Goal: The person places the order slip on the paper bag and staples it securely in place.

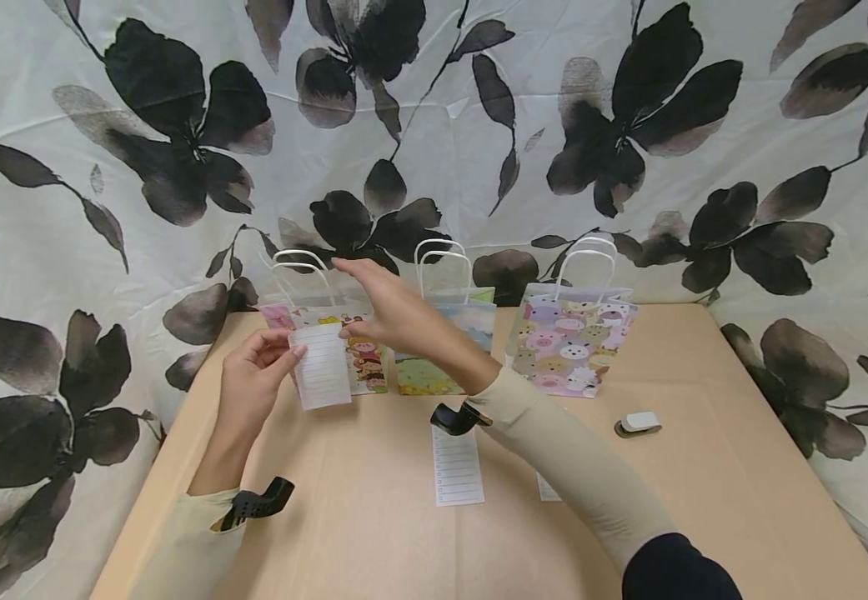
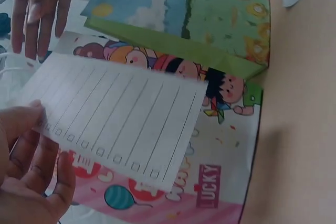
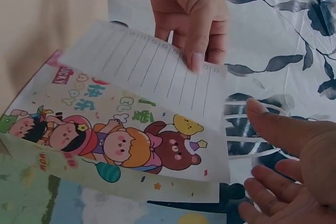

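Note:
My left hand (image 1: 248,383) pinches a white lined checklist sheet (image 1: 323,371) by its edge, thumb on the printed face. The sheet hangs in front of a gift bag with cartoon characters (image 1: 369,367) and overlaps it in the head view. Small checkboxes run along one side of the sheet, as the left wrist view shows. Close to the bag's white handles (image 1: 302,260), my right hand (image 1: 407,317) reaches across from the right. Its thumb and fingers are spread with nothing between them in the right wrist view.
A gift bag with a meadow picture (image 1: 429,375) stands in the middle, partly behind my right arm. Right of it is a bag with animal faces (image 1: 572,346). Another checklist sheet (image 1: 458,471) and a small white-and-dark object (image 1: 638,423) lie on the table (image 1: 373,517).

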The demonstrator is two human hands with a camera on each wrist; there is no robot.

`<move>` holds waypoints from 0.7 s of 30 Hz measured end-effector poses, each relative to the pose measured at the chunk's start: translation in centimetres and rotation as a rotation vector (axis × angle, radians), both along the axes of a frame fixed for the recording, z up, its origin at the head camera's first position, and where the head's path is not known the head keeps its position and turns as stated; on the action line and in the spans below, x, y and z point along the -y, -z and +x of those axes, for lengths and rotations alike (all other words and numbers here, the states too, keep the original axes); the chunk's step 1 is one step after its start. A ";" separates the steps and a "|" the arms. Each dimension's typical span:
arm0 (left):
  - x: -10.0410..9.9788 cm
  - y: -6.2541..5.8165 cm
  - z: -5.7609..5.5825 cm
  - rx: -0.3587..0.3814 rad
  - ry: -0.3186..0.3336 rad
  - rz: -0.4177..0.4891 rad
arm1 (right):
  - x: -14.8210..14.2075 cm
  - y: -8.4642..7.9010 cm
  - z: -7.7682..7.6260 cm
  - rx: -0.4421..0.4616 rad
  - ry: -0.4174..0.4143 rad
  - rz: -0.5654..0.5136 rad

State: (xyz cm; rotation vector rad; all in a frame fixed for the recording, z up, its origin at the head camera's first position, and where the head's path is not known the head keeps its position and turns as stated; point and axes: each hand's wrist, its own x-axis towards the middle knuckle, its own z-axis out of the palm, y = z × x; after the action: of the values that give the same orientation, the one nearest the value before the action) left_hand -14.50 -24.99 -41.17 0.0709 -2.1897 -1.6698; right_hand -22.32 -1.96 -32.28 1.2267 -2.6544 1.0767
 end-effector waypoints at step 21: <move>-1.7 -0.5 -1.7 -0.065 -0.092 0.066 | 3.0 0.1 -2.8 0.020 0.001 0.188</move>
State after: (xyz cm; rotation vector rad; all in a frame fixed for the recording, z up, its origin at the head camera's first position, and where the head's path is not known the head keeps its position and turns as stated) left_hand -16.19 -23.28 -40.70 0.1314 -2.0524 -1.6704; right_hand -25.10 -4.92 -32.39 1.2488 -2.8259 0.8601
